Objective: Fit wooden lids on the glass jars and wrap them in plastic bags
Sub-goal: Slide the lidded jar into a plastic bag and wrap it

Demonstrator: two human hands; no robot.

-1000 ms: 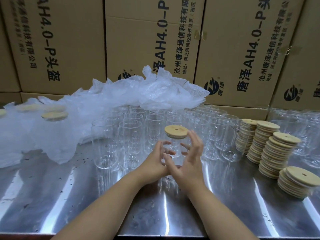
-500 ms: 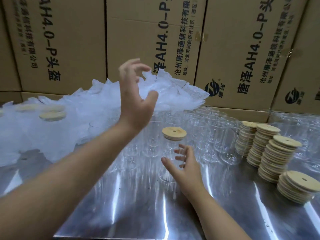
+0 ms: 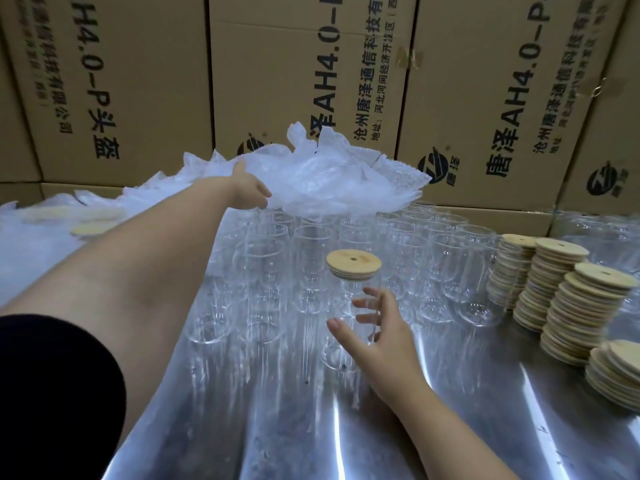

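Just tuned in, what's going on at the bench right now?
A person is packing glass jars. One jar stands on the metal table with its wooden lid fitted; the right hand hovers open beside it. The left hand reaches to the plastic bags behind. Unlidded jars and lid stacks wait.

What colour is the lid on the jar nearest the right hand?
Pale tan wood lid, with a small dark hole; clearest in the head view.

Left hand (image 3: 247, 188), fingertips lost among plastic bags (image 3: 329, 183)
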